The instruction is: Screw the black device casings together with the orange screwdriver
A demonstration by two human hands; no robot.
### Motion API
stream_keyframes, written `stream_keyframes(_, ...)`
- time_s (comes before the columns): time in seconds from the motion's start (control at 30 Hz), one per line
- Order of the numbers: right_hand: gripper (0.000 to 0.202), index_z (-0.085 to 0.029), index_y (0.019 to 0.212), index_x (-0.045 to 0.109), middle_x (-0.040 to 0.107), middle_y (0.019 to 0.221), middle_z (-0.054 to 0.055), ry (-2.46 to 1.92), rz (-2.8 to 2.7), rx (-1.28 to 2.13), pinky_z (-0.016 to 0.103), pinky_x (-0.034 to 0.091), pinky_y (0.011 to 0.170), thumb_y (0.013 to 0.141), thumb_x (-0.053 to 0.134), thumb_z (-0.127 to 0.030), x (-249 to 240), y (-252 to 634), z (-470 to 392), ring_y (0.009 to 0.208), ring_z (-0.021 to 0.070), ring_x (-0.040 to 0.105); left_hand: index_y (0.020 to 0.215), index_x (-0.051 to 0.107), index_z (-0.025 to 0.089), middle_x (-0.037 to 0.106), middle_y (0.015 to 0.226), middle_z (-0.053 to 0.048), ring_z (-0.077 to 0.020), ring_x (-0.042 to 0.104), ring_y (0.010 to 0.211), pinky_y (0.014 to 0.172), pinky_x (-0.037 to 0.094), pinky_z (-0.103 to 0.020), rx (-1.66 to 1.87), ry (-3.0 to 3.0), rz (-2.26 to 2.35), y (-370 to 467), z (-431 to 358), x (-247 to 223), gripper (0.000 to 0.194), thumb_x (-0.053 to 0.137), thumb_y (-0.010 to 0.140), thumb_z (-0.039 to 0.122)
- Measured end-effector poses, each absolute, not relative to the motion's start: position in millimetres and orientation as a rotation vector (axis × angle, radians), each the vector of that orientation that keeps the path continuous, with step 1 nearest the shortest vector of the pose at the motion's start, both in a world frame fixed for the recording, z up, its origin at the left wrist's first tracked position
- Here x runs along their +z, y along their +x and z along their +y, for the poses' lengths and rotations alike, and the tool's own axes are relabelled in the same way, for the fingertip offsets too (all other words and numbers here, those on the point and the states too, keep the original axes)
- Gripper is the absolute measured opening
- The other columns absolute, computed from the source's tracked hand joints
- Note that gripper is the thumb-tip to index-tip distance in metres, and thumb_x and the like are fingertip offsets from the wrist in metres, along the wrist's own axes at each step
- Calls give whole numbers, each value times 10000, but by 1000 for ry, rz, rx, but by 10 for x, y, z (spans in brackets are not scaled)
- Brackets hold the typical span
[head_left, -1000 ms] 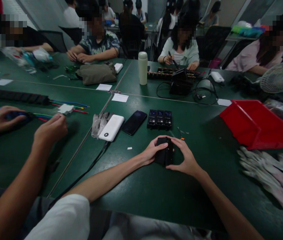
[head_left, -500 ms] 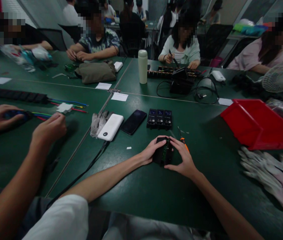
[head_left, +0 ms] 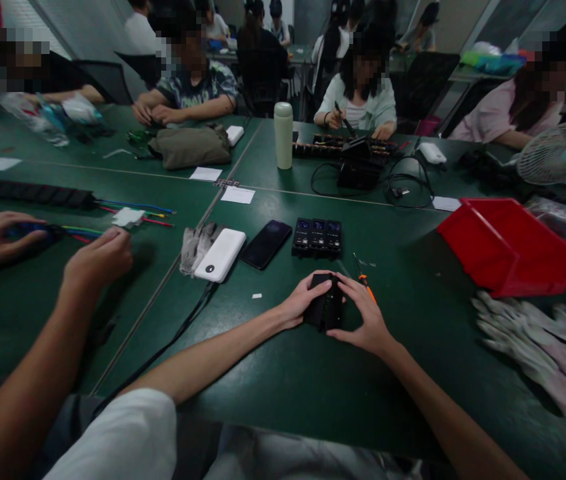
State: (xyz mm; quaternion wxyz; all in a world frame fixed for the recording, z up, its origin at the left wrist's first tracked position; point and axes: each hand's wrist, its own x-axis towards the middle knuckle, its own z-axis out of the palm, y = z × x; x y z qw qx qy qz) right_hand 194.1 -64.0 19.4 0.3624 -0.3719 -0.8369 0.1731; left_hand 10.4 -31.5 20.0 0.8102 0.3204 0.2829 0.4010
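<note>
Between my two hands is a black case (head_left: 318, 311) with a narrow strip of green board showing in its gap. My left hand (head_left: 303, 301) grips its left side, thumb on top. My right hand (head_left: 364, 313) holds the right side between fingers and thumb. Just beyond the case lies a black module with three sections (head_left: 317, 238). An orange-handled screwdriver (head_left: 367, 283) rests beside my right fingers, partly hidden by them. To the left are a black phone (head_left: 266, 245) and a white power bank (head_left: 221, 255) with a cable, lying against a grey glove (head_left: 193, 248).
A red bin (head_left: 507, 250) and pale gloves (head_left: 533, 347) lie at the right. On the left, a co-worker's hands (head_left: 97, 257) hold coloured wires. A light green bottle (head_left: 283, 135) stands farther back; a fan (head_left: 560, 152) is at the far right.
The right part of the black case has tilted toward the left part, so less of the green board shows between them. Both hands keep nearly the same place.
</note>
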Motion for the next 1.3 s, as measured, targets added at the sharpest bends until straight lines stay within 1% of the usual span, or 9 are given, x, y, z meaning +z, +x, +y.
stream_keyframes(0.23,886,-215,1430,377,425,1459,157,-964,-2115,457,540,371,1083,676,796,-419,194,1939,-638,1338,337,418,1173,529,193,665,981,-59,-176,685,832,768,536,-306,860,690,587,107,-311,194,461,712,776,340)
stream_keyframes(0.33,878,-232,1430,375,417,1466,146,-972,-2125,474,546,364,1086,682,791,-426,190,1937,-632,1345,335,408,1170,528,194,662,989,-62,-176,685,837,767,538,-304,857,690,586,107,-313,187,453,707,781,341)
stream_keyframes(0.5,888,-259,1436,359,404,1479,129,-964,-2149,480,562,360,1084,682,789,-444,178,1933,-628,1355,336,392,1177,525,184,668,944,-63,-175,683,818,746,540,-298,864,705,587,110,-318,176,471,708,777,353)
stream_keyframes(0.63,958,-267,1461,305,403,1476,130,-972,-2115,485,567,354,1093,663,808,-436,160,1920,-645,1353,336,394,1175,527,189,671,965,-70,-182,685,822,736,545,-306,847,707,576,104,-318,189,461,701,782,356)
stream_keyframes(0.77,1037,-273,1481,245,402,1476,119,-1023,-2031,561,553,358,1108,638,830,-422,126,1894,-673,1357,325,391,1154,547,198,677,980,-66,-202,690,823,699,547,-307,832,682,573,89,-328,236,438,697,778,364)
stream_keyframes(0.87,1053,-280,1486,225,377,1495,112,-1034,-1985,633,550,354,1118,637,836,-406,99,1875,-687,1370,322,379,1126,581,199,695,948,-54,-205,687,813,705,534,-308,852,664,591,84,-346,285,378,683,789,336)
stream_keyframes(1.0,1072,-274,1495,204,345,1519,117,-1034,-1958,693,547,366,1114,639,836,-403,76,1863,-696,1383,322,363,1092,608,231,712,949,-31,-206,687,837,735,520,-315,834,670,638,84,-356,320,290,642,817,314)
stream_keyframes(1.17,1085,-254,1504,187,320,1532,135,-1023,-1955,705,511,423,1081,644,827,-423,69,1866,-704,1378,316,375,1101,595,218,716,917,-50,-215,684,829,750,531,-342,829,680,645,80,-352,312,343,671,786,332)
stream_keyframes(1.3,1059,-238,1505,179,311,1533,148,-1016,-1986,685,503,445,1061,672,806,-427,83,1869,-701,1382,313,370,1091,606,216,715,880,-41,-221,680,816,754,524,-354,868,674,635,79,-359,314,333,672,786,334)
